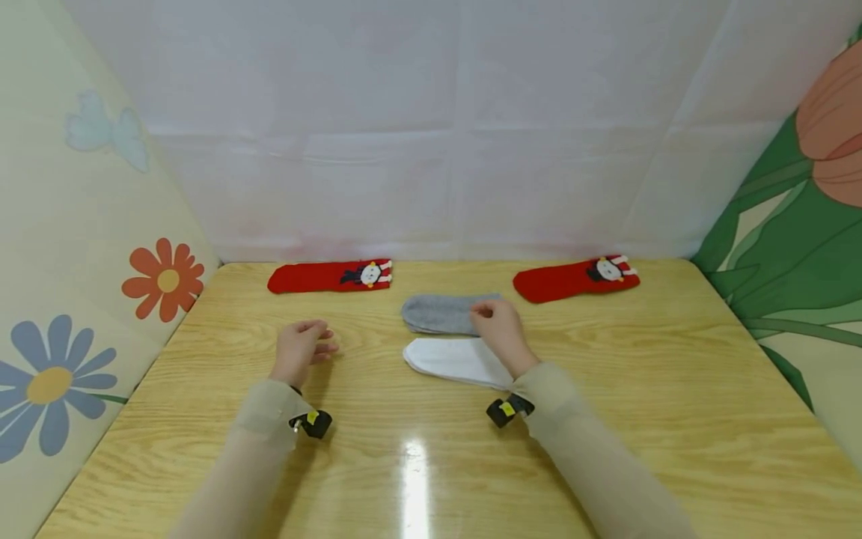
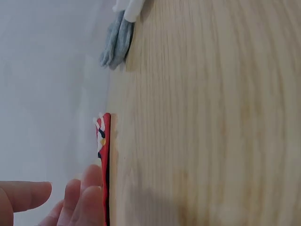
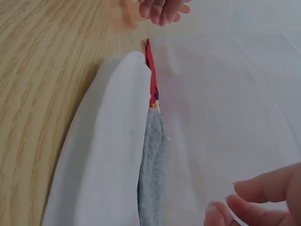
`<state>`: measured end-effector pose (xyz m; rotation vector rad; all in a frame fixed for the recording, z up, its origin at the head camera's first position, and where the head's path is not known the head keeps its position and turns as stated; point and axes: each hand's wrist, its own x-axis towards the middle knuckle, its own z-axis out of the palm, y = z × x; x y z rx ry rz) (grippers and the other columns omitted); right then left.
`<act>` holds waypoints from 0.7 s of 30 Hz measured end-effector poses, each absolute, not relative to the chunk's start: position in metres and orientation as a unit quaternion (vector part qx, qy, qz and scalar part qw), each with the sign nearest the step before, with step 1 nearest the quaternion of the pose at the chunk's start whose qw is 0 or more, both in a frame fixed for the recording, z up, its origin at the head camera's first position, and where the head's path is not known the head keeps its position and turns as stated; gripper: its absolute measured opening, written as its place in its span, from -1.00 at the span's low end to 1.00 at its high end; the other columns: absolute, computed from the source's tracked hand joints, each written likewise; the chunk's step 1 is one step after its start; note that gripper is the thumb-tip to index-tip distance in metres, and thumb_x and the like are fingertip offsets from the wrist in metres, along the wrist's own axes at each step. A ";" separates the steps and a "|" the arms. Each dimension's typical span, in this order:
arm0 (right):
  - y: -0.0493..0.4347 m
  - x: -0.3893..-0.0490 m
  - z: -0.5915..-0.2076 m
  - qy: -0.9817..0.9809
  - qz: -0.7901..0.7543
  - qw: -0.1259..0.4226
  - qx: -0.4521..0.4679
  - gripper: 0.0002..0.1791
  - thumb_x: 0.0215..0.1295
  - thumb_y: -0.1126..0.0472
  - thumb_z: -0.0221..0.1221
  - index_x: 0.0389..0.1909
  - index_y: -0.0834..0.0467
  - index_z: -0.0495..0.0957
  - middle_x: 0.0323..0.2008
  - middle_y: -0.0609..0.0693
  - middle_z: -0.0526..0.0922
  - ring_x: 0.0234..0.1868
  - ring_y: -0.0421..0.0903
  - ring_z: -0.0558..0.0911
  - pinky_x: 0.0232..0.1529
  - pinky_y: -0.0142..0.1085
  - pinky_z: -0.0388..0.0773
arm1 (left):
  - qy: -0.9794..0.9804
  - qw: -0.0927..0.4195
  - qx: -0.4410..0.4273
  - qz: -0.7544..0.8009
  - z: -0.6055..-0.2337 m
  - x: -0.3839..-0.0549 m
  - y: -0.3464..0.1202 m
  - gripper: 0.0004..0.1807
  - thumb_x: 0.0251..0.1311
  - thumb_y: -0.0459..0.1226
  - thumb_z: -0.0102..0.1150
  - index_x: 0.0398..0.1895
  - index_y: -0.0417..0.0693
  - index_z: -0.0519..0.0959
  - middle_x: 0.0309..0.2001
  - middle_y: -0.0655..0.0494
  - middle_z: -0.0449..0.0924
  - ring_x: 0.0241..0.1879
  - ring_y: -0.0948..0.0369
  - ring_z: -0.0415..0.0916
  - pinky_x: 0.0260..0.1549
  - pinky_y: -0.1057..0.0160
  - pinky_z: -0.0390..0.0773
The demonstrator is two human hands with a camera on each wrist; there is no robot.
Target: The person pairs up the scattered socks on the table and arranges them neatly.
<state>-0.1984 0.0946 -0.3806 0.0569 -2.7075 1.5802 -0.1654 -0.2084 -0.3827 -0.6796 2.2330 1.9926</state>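
A grey pair of socks (image 1: 438, 313) lies in the middle of the table, with a white pair of socks (image 1: 454, 359) just in front of it. My right hand (image 1: 501, 333) is over the right end of both pairs, hiding part of them. In the right wrist view its fingers (image 3: 268, 186) are loosely bent and hold nothing. Left of the socks, my left hand (image 1: 303, 352) hovers above the wood, fingers relaxed and thumb apart in the left wrist view. Behind it lies a red sock (image 1: 306, 277) with a cartoon figure at its cuff.
Another red sock (image 1: 555, 283) with the same figure lies at the back right. A white cloth (image 1: 431, 150) hangs along the table's back edge. Flower-patterned panels (image 1: 87, 314) stand at both sides. Light reflects off the wooden table (image 1: 364, 464) near the front.
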 end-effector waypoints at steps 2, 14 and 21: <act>0.089 -0.201 -0.379 -0.864 0.503 -0.002 0.013 -0.74 0.30 0.38 0.13 -0.08 0.47 0.58 -0.15 0.32 0.61 -0.08 0.18 0.56 -0.05 -0.06 0.51 | 0.729 0.029 -0.223 0.647 -0.383 -0.167 -0.211 -0.53 0.47 -0.29 -0.09 0.28 -0.48 0.27 -0.16 -0.08 0.54 -0.52 0.35 0.59 -0.48 0.41 0.61; 0.057 -0.217 -0.376 -0.834 0.550 -0.054 -0.013 -0.67 0.32 0.34 0.13 0.05 0.42 0.55 0.00 0.30 0.58 0.04 0.16 0.54 0.04 -0.08 0.50 | 0.738 0.011 -0.217 0.639 -0.378 -0.181 -0.229 -0.50 0.47 -0.28 -0.07 0.33 -0.45 0.24 -0.05 -0.17 0.50 -0.47 0.34 0.61 -0.36 0.36 0.64; 0.038 -0.227 -0.374 -0.830 0.555 -0.059 -0.014 -0.65 0.28 0.35 0.16 0.05 0.44 0.54 -0.01 0.30 0.59 0.03 0.16 0.56 0.07 -0.12 0.51 | 0.734 -0.011 -0.231 0.638 -0.381 -0.188 -0.243 -0.51 0.44 -0.32 -0.03 0.30 -0.47 0.26 -0.13 -0.09 0.54 -0.48 0.33 0.62 -0.37 0.35 0.65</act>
